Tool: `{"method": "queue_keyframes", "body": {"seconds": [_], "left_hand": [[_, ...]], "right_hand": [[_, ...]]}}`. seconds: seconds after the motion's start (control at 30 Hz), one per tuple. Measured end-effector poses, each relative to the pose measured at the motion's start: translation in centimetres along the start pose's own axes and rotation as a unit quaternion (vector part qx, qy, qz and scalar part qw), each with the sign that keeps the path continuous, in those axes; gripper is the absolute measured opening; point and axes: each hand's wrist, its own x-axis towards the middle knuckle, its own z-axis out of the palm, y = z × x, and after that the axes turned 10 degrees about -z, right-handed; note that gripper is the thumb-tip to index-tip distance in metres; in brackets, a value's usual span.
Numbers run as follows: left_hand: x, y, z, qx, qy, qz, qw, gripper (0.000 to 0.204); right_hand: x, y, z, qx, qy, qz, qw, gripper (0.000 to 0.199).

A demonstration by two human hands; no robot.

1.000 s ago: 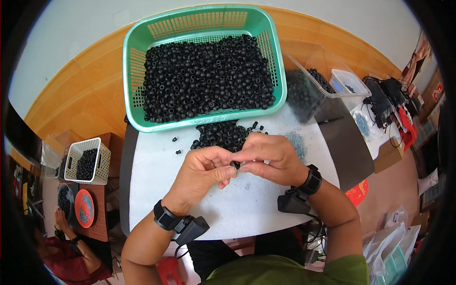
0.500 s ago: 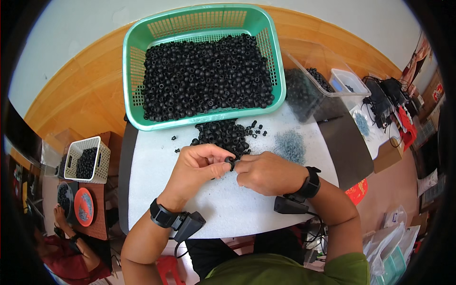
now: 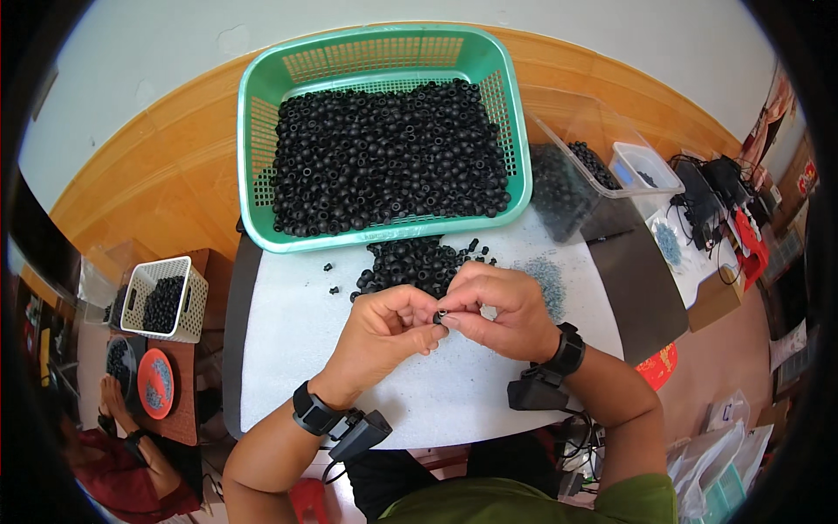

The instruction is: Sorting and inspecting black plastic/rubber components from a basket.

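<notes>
1. My left hand (image 3: 384, 327) pinches a small round black hollow part (image 3: 440, 317) between thumb and forefinger, above the white tabletop (image 3: 375, 397), near the loose black pile (image 3: 406, 269).
2. My right hand (image 3: 506, 306) has thumb and fingertip drawn in narrow at that part; I cannot tell whether they grip it.
3. I'd keep the left pinch firm, its opening uncovered, and work right fingertips gently, squarely.

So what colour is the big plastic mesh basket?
The mesh basket is green, clearest in the head view.
</notes>
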Motion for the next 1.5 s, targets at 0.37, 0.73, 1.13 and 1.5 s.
{"method": "queue_keyframes", "body": {"seconds": [0.37,0.73,1.13,1.5], "left_hand": [[0.2,0.0,-0.8,-0.008,0.016,0.005,1.0,0.011],[0.7,1.6,-3.4,-0.098,0.102,0.069,0.988,0.011],[0.7,1.2,-4.1,-0.105,0.069,0.073,0.989,0.009],[0.8,1.3,-3.4,-0.071,0.065,0.072,0.993,0.009]], "right_hand": [[1.1,-1.1,0.2,-0.314,-0.075,-0.187,0.928,0.019],[0.4,1.4,2.5,-0.201,-0.146,-0.086,0.965,0.014],[1.5,1.7,3.8,-0.239,-0.186,-0.097,0.948,0.007],[0.8,1.6,3.8,-0.36,-0.253,-0.07,0.895,0.003]]}}
